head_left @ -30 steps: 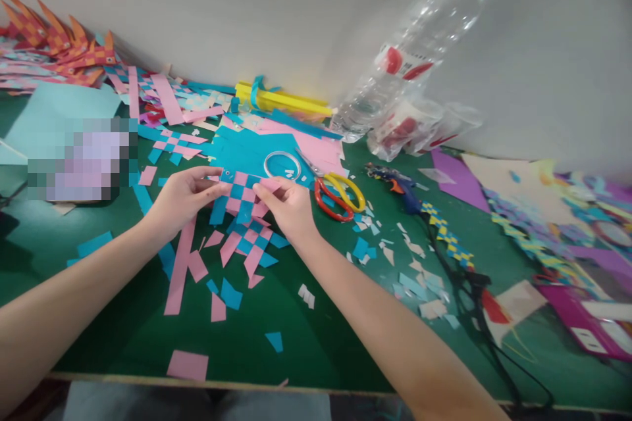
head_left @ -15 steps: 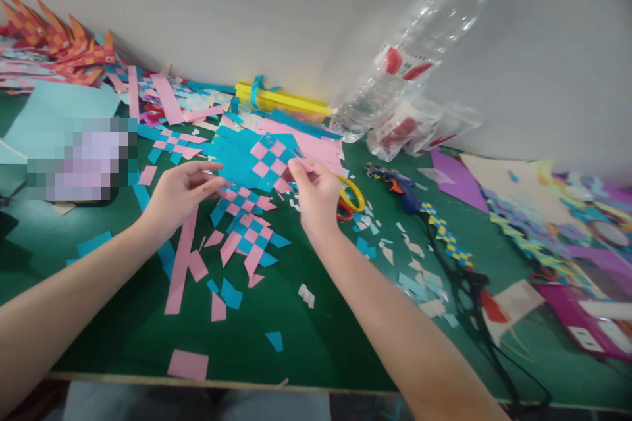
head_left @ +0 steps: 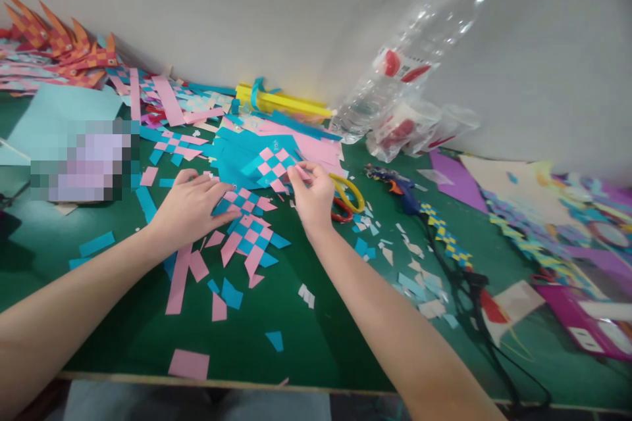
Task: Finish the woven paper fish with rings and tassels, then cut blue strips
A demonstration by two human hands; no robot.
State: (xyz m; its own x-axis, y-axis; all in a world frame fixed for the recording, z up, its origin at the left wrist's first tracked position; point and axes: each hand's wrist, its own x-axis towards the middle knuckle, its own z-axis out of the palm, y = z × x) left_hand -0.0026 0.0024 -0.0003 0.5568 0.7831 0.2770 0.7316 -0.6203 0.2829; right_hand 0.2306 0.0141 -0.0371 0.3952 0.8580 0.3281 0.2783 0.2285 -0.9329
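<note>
Right hand point(head_left: 312, 196): fingertips pinched on right corner of pink-and-blue woven paper square point(head_left: 270, 163), which sits just left of hand, over blue paper sheet point(head_left: 231, 159).
Left hand point(head_left: 193, 207): flat, fingers extended, pressing left edge of pink-and-blue woven paper mat point(head_left: 251, 235) just right of it.
Yellow-and-red-handled scissors point(head_left: 349, 192): just right of right hand, partly hidden by it.
Bare green tabletop point(head_left: 306, 342): open between forearms, down to front edge.
Small paper scraps point(head_left: 415, 283): scattered right of right wrist.

Craft workshop: paper strips point(head_left: 170, 100), scissors point(head_left: 345, 197)
</note>
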